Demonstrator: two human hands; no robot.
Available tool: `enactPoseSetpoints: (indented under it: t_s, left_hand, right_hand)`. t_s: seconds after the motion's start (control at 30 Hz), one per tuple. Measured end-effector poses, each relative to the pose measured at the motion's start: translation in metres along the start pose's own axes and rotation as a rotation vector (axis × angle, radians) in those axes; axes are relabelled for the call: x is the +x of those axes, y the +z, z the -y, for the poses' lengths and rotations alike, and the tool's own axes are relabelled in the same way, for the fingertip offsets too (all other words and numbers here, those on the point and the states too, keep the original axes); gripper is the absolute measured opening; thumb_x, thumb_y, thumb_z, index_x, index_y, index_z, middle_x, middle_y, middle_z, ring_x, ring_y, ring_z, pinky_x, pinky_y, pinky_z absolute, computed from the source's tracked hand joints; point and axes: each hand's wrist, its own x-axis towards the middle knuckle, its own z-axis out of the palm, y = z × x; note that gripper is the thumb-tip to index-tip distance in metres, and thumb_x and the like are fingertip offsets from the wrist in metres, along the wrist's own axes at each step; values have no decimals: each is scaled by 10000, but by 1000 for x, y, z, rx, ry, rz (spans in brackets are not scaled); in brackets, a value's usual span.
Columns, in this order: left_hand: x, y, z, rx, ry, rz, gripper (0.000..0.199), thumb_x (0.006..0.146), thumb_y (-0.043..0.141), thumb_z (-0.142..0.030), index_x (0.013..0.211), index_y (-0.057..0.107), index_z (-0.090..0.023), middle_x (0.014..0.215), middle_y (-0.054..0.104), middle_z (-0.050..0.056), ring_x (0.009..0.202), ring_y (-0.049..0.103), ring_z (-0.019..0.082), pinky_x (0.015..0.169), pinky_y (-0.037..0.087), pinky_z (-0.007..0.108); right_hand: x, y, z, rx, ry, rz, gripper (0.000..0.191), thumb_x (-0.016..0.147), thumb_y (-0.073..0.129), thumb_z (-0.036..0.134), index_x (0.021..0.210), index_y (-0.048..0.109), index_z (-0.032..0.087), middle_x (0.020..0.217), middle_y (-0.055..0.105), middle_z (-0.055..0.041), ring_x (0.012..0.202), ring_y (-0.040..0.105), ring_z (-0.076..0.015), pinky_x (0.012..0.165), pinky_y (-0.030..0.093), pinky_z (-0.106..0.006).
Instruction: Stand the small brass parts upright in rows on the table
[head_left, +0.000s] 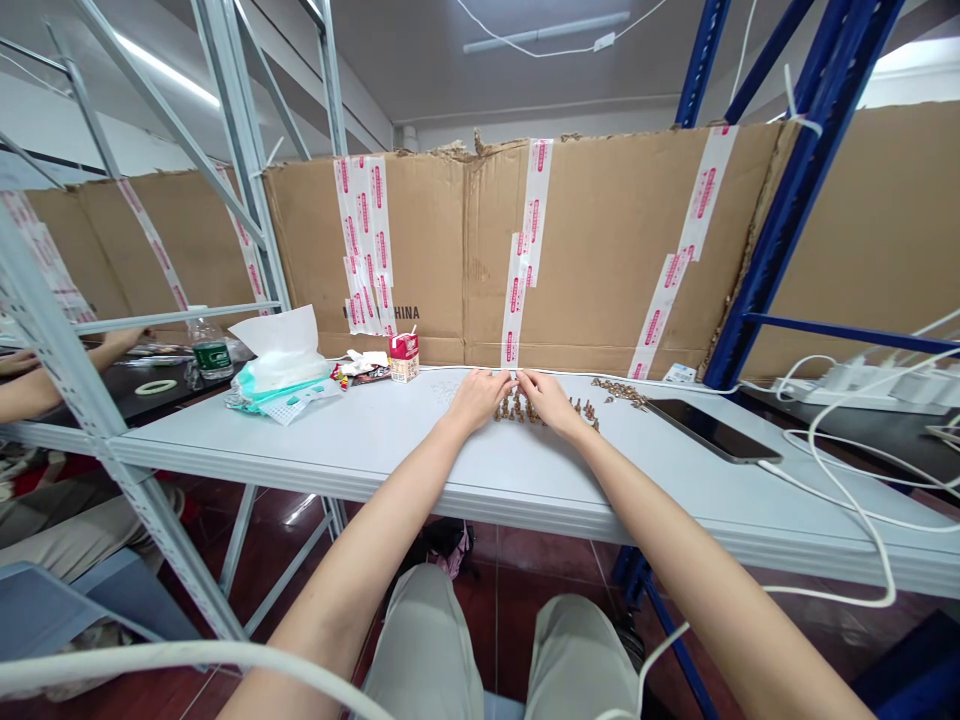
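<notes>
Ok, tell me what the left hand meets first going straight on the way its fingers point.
The left hand would probably meet the right hand, close ahead; whether they already touch is too small to tell.

Left hand [480, 398] and right hand [546, 400] close together, whatever lies between them too small and too covered to tell; standing brass-coloured pieces [517, 408] partly hidden by the right hand, their exact form, like that of the loose brass-coloured pieces [622, 391] farther right, not readable. Clear bits [439, 389] left of the left hand too faint to identify; lettering [406, 313] on the cardboard panel [435, 240] partly under tape [367, 235], only "CHINA" legible. Co-worker's arm [45, 390] cut by left edge, both forearms [375, 540] by bottom edge, thick white cable [187, 655] by both.
</notes>
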Motion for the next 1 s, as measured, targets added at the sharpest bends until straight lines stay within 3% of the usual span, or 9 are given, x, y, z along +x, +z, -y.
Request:
enactPoseSetpoints:
  t_s: [0.13,0.3,0.47,0.67,0.87,1.0]
  left_hand:
    - [0,-1,0,-38,-5,-25,320,899,309,-416,1040,452,-166,798,596,40,782,558,164,721,365,259]
    - [0,0,0,7,27,-12,347,929,209,-353,918,508,-178,765,588,46,770,556,168,709,362,264]
    - [-1,2,1,-33,5,-46,351,901,284,-432,1040,463,-164,774,593,39,752,553,164,711,369,257]
    - [0,2,2,-12,28,-16,355,925,227,-364,895,527,-177,762,586,46,770,552,166,721,362,264]
    - [-1,-1,0,-97,-19,-25,348,895,305,-437,1060,463,-175,795,592,40,775,559,159,737,372,261]
    - [-1,-2,-1,-57,15,-11,287,914,284,-369,978,489,-179,797,590,50,796,561,168,739,372,266]
  right_hand:
    - [0,0,-1,-13,16,9,435,874,253,456,636,489,179,570,484,2,547,398,-126,564,295,-234]
    - [0,1,-2,-25,-4,19,413,869,271,453,696,524,177,625,523,-7,579,420,-130,585,307,-234]
    - [0,0,-2,-38,7,11,436,875,249,459,666,506,175,594,501,-4,562,407,-126,575,301,-233]
    - [0,0,-2,-19,6,12,409,872,266,449,664,490,178,609,502,0,568,407,-124,574,294,-232]
    - [0,-1,-1,-29,11,-1,440,877,245,455,642,490,175,599,503,-7,563,405,-124,573,295,-233]
    - [0,-1,-1,-44,19,0,428,872,259,457,656,498,175,617,518,-11,567,402,-126,576,292,-232]
